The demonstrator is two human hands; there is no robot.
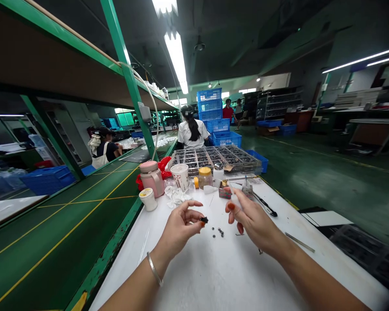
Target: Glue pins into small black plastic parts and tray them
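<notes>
My left hand, with a silver bangle at the wrist, pinches a small black part between thumb and fingertips above the white table. To its right, my right hand is closed with the fingers curled. A whitish, translucent slim piece shows at its fingers; its kind is unclear. Between the hands, several small dark ring-like pieces lie on the tabletop. A small dark red box stands just beyond my right hand's fingers.
A pink mug, a white tub, a paper cup and a yellow-lidded jar stand behind. Beyond them is a compartment tray of dark parts. A black-handled tool and a metal rod lie right; a green conveyor runs left.
</notes>
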